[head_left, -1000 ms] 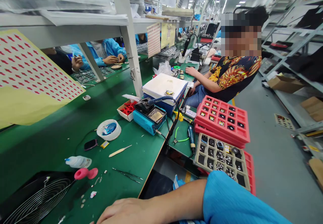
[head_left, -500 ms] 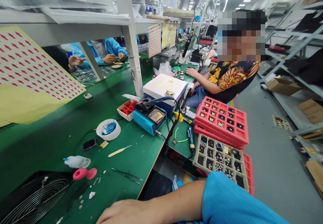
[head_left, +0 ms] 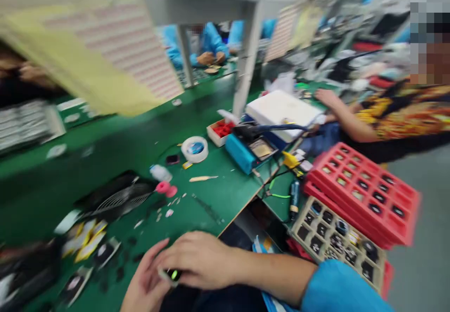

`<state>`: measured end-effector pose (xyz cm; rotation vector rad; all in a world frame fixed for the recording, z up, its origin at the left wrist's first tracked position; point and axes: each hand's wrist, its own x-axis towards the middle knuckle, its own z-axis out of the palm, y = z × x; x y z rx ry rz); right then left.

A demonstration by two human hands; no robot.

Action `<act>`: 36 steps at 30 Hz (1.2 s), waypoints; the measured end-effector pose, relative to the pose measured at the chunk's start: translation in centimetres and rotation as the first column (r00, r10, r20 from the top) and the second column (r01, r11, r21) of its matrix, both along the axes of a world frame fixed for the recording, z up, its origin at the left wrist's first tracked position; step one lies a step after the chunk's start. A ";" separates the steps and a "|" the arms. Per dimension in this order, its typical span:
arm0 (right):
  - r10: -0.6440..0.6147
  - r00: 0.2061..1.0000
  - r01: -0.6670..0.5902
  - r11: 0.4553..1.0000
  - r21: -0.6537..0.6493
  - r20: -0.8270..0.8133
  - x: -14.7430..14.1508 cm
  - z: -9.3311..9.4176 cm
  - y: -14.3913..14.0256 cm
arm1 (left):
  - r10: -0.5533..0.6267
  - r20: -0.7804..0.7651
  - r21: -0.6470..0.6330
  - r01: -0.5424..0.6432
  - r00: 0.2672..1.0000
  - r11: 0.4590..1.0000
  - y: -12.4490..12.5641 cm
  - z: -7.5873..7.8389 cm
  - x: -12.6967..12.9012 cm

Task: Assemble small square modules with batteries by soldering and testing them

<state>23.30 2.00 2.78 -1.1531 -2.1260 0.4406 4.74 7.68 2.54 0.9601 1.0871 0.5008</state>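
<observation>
Both my hands meet at bottom centre of the frame, over the near edge of the green bench (head_left: 218,194); my right hand (head_left: 200,260) lies curled over a small dark part with a green glint (head_left: 173,273), fingertips pinching it; my left hand (head_left: 146,281) cups in from below, touching it, grip unclear through blur; I judge I'm mid-handling, part just taken up; next move calls for steadying it, fine fingertip alignment; red tray (head_left: 362,192) sits right of centre.

Bare green bench (head_left: 225,199) ahead; fan (head_left: 116,197) blocks left.
</observation>
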 end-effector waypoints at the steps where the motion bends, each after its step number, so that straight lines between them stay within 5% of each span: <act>1: -0.021 0.996 0.021 1.000 -0.004 -0.091 -0.1 -0.2 -0.5 | 0.018 0.032 -0.026 -0.018 0.999 0.999 -0.4 0.0 -0.1; 4: -0.093 0.953 0.068 0.993 -0.095 -0.289 -0.1 -1.0 -1.7 | 0.033 0.162 0.015 -0.036 0.986 0.999 -1.1 -0.4 -0.1; 9: -0.169 0.927 0.076 0.959 -0.275 -0.335 0.0 -2.1 -2.8 | -0.031 0.278 0.167 -0.017 0.960 0.986 -1.7 -1.8 -0.7; 19: -0.203 0.900 0.080 0.946 -0.314 -0.385 -0.2 -2.4 -2.2 | -0.123 0.227 0.391 0.025 0.966 0.920 -1.6 -2.1 -0.8; 24: -0.232 0.936 0.177 0.960 -0.218 -0.264 -0.4 -2.9 -2.3 | -0.146 0.038 0.460 0.112 0.989 0.881 -1.7 -1.8 -0.7; 27: -0.230 0.951 0.188 0.960 -0.207 -0.205 -0.1 -3.0 -2.0 | -0.162 -0.208 0.574 0.254 0.965 0.778 -1.5 -1.3 -1.0; 33: -0.307 0.951 0.308 0.937 -0.162 0.036 0.0 -3.1 -1.8 | -0.074 -0.522 0.765 0.505 0.850 0.400 -0.6 -1.4 -1.5; 36: -0.369 0.913 0.388 0.916 -0.096 0.175 0.1 -3.2 -2.4 | 0.000 -0.581 0.773 0.552 0.814 0.314 -0.8 -1.9 -1.2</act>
